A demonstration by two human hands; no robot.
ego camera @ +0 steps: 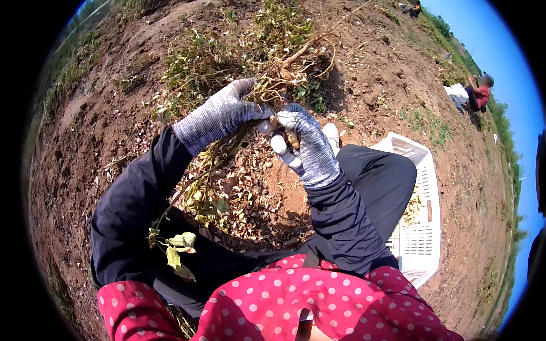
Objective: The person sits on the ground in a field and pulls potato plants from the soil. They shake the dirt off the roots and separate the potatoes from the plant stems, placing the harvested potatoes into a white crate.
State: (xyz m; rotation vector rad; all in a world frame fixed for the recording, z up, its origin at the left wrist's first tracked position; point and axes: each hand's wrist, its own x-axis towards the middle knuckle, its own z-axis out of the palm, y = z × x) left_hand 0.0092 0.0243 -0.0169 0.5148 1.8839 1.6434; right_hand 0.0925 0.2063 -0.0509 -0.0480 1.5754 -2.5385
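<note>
My left hand, in a grey knit glove, is closed around the stems of an uprooted peanut plant near its roots. Yellowing leaves trail from those stems below that hand. My right hand, gloved in grey with white fingertips, is just right of the left one, its fingers curled around peanut pods beside the roots. Whether these pods are still attached cannot be told. A white slatted plastic crate stands right of my bent knee, with peanuts in it.
A heap of leafy peanut plants lies on the soil beyond my hands. Dry leaves litter the ground between my legs. At the far right a person in a red top sits by a white sack; another person is farther off.
</note>
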